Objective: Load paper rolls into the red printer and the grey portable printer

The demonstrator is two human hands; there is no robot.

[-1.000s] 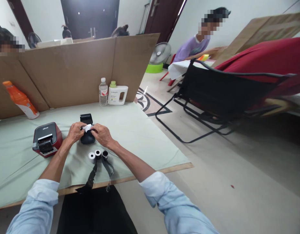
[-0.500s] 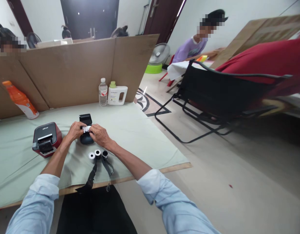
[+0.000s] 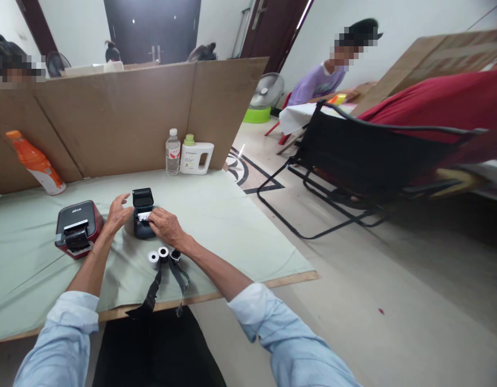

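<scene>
A small black printer [image 3: 144, 231] stands on the cloth with its lid [image 3: 142, 197] raised. White printed paper [image 3: 143, 216] lies in its opening. My right hand [image 3: 167, 226] is at the printer's right side, its fingers curled on the paper's right end; the fingertips are partly hidden. Just left of the printer, my left hand [image 3: 118, 214] is held with fingers apart and nothing in it. Closer to me stand two white paper rolls [image 3: 153, 260] and a dark roll [image 3: 175, 256], with dark strips trailing to the table edge.
A red and black printer [image 3: 79, 228] sits at left. An orange bottle [image 3: 36, 164], a clear bottle [image 3: 173, 153] and a white jug [image 3: 196, 158] stand by the cardboard screen [image 3: 127, 118]. A black folding chair [image 3: 365, 161] and other people are beyond.
My left hand has let go of the paper and moved left, its fingers opening. The paper now sits lower in the printer. My right hand has stayed at its right end.
</scene>
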